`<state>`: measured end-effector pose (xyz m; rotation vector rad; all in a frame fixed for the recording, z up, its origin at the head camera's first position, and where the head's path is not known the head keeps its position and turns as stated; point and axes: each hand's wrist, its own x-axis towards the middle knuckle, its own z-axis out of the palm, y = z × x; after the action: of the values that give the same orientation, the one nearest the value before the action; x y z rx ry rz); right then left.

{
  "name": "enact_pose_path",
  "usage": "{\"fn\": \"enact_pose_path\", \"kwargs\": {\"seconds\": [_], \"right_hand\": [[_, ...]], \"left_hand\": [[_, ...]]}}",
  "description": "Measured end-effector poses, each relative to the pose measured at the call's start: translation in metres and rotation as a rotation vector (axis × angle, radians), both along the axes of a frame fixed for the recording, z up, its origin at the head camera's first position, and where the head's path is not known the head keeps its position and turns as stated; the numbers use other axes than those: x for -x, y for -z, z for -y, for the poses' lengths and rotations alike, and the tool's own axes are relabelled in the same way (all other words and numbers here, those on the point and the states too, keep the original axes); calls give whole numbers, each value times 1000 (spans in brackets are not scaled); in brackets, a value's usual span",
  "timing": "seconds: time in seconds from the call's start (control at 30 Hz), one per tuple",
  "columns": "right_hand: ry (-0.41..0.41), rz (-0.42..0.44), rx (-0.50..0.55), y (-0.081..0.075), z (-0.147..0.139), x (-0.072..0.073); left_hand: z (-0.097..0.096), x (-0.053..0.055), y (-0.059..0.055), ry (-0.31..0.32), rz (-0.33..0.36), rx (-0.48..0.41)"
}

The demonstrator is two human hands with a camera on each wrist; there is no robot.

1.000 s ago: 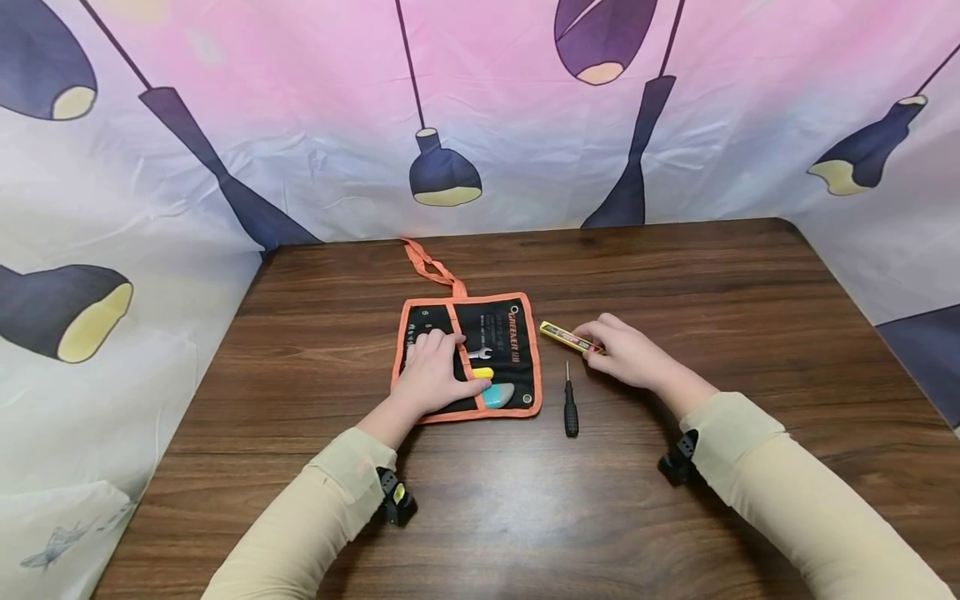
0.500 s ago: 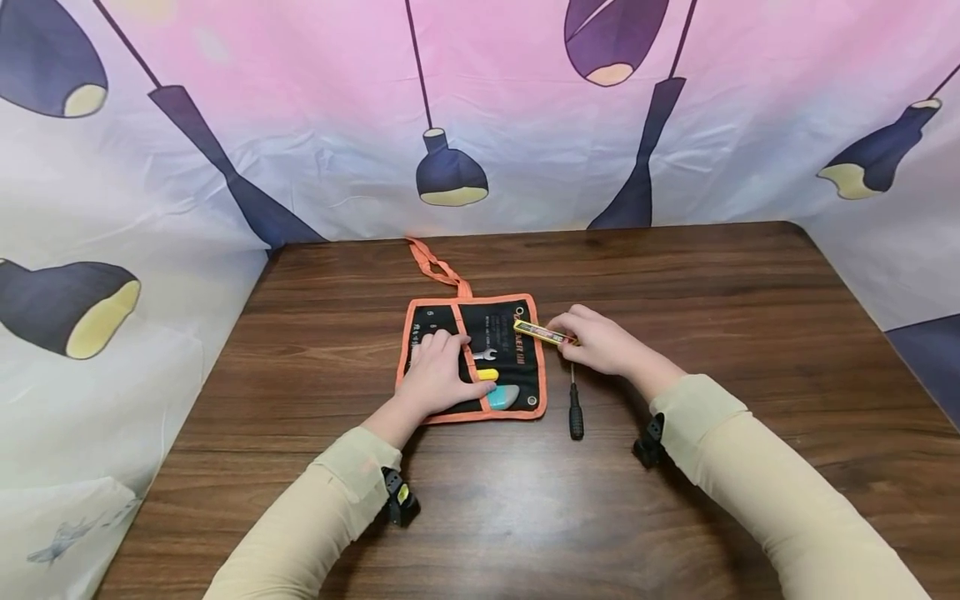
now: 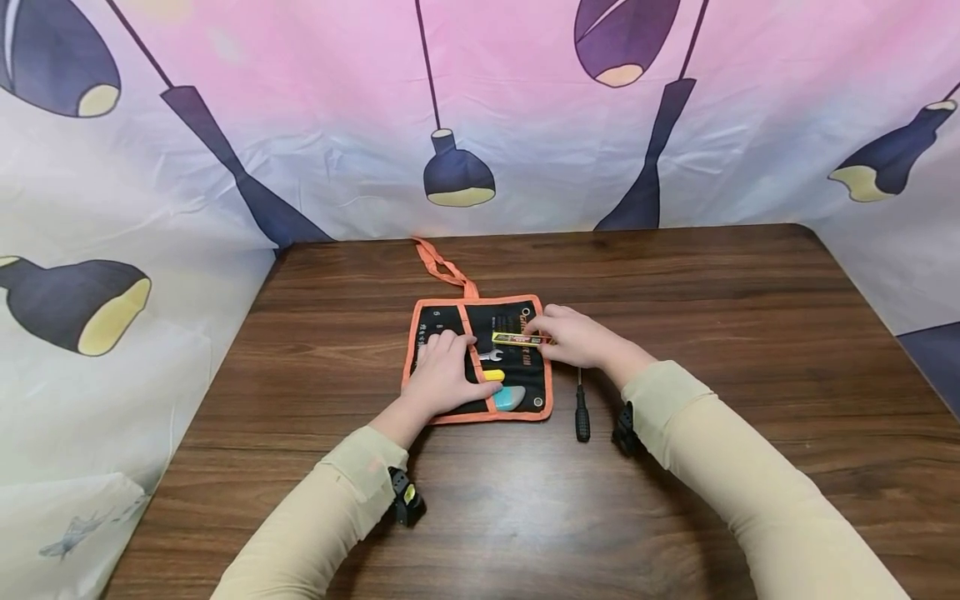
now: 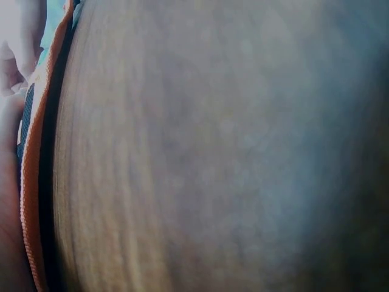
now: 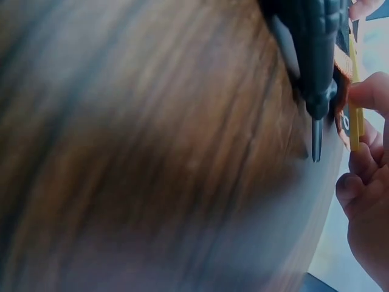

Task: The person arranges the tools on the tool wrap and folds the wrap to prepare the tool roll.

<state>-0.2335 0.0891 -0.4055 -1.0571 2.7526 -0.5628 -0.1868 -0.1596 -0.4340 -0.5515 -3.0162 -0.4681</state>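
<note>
Yellow case (image 3: 513,339) shifted left; right hand (image 3: 581,336) hides end.

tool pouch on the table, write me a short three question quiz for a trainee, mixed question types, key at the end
1. Multiple choice: what does the right hand hold?
a) the wrench
b) the slim yellow pack
c) the teal tool

2. True or false: the black screwdriver lies on the table, outside the tool pouch.

3. Short answer: which hand rests on the tool pouch?

Key
1. b
2. True
3. The left hand
</note>
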Motion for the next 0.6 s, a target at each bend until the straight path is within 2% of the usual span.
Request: {"fn": "enact_pose_path", "kwargs": {"seconds": [0.3,0.6], "right_hand": [[5,17,-48,-3,8,4],[-38,32,-45,-4,17,6]], "left_hand": [[-1,-1,-1,-6,0,6],[-1,-1,-1,-3,-3,14]]}}
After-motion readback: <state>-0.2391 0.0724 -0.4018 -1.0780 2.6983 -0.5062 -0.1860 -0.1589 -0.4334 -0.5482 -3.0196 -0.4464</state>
